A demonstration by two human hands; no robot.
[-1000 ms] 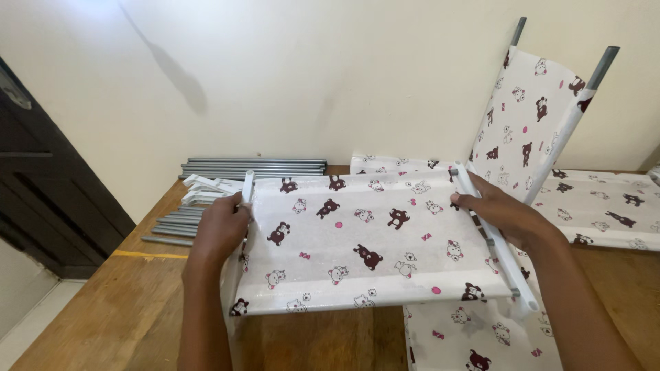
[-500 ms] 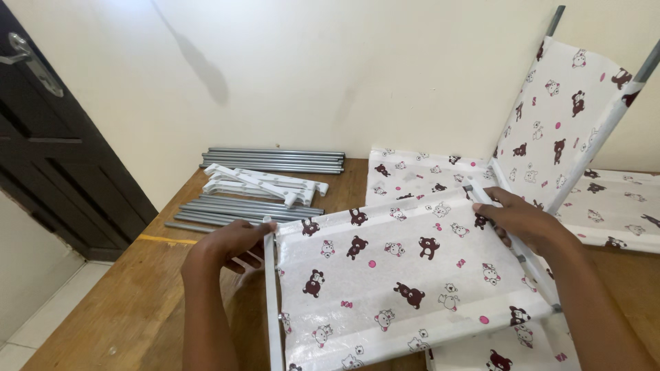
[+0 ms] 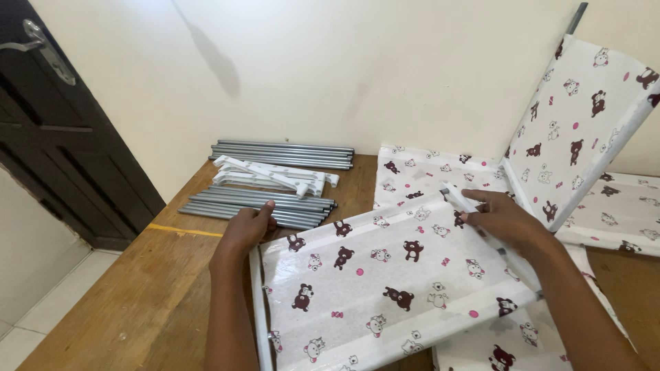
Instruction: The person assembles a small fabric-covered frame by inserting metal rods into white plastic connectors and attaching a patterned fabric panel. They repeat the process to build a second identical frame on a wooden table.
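Note:
A white fabric panel (image 3: 385,288) printed with brown bears and pink dots, stretched on grey rods, lies tilted in front of me over the wooden table (image 3: 144,295). My left hand (image 3: 246,230) grips its near-left corner by the rod. My right hand (image 3: 496,216) holds the far-right edge, fingers curled over the rod. Under the panel lie more printed panels (image 3: 419,175), and one panel (image 3: 584,124) leans upright against the wall at the right.
Two bundles of grey metal tubes (image 3: 282,154) (image 3: 254,206) lie at the back left of the table, with white plastic connector pieces (image 3: 271,177) between them. A dark door (image 3: 62,130) stands at the left. Tiled floor (image 3: 27,316) shows below the table's left edge.
Both hands have swung the panel toward the right and lowered it, so its left corner now sits near the tube bundle. The view has shifted left.

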